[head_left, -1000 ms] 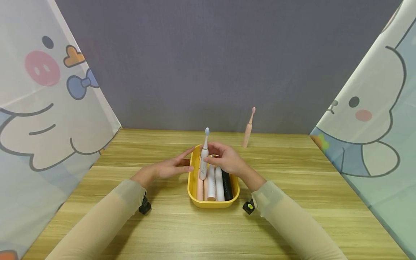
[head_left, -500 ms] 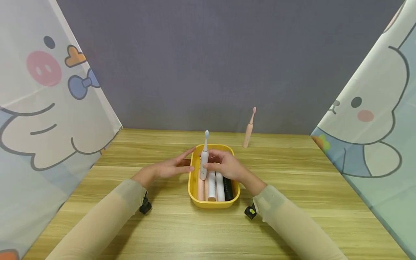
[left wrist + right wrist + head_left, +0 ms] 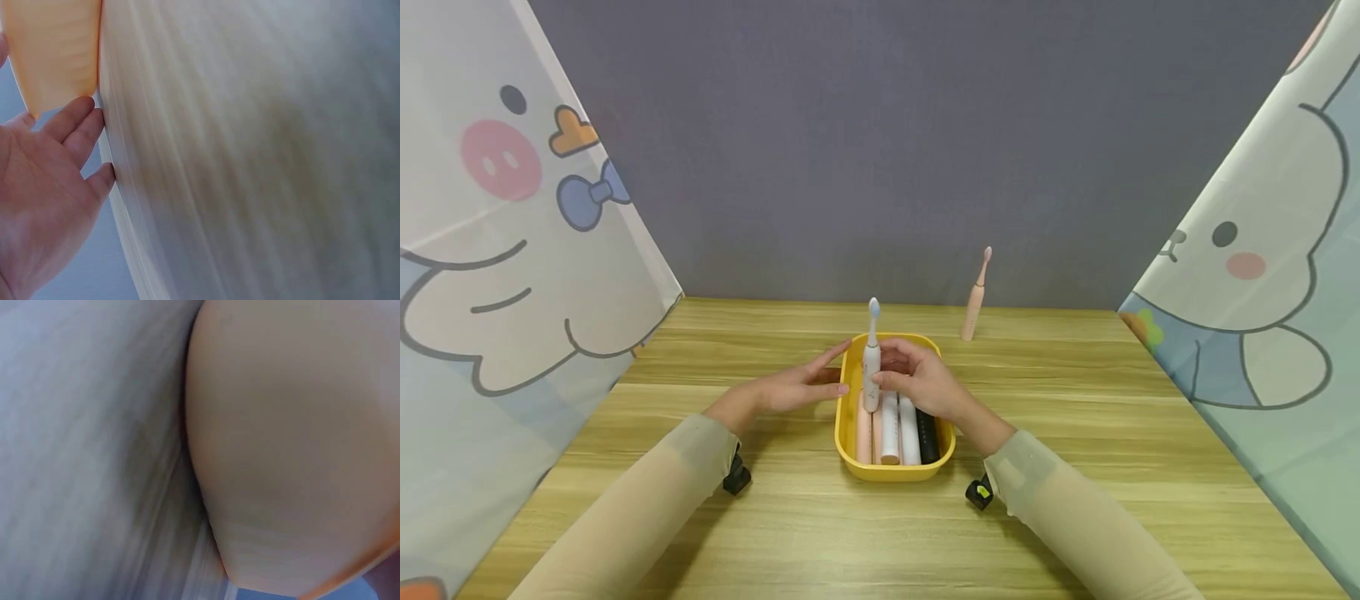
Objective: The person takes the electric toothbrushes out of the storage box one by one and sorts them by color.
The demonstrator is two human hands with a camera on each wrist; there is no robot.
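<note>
My right hand (image 3: 919, 382) reaches over the yellow plastic basket (image 3: 895, 474) and pinches a white electric toothbrush (image 3: 871, 357) with a pale blue brush head. The toothbrush stands nearly upright, its head above the rim and its base over the handles lying in the left part of the basket. At the left wall, my left hand (image 3: 790, 390) has its fingers extended, with fingertips along the rim. In the left wrist view, the left fingers (image 3: 81, 134) touch the basket's lower side. Basket wall (image 3: 287, 425) fills most of the right wrist view; the right hand is nearly all hidden there.
Inside the basket lie several electric toothbrushes side by side: pink handles (image 3: 864, 442), white handles (image 3: 889, 429) and a black one (image 3: 927, 440). A pink electric toothbrush (image 3: 973, 310) stands upright on the wooden table (image 3: 760, 533), behind the basket. A grey partition (image 3: 880, 150) closes the back.
My right hand has dropped slightly over the basket, then risen a little. The white toothbrush has dipped and come up again, its head shifting slightly left. The left hand has stayed at the rim.
</note>
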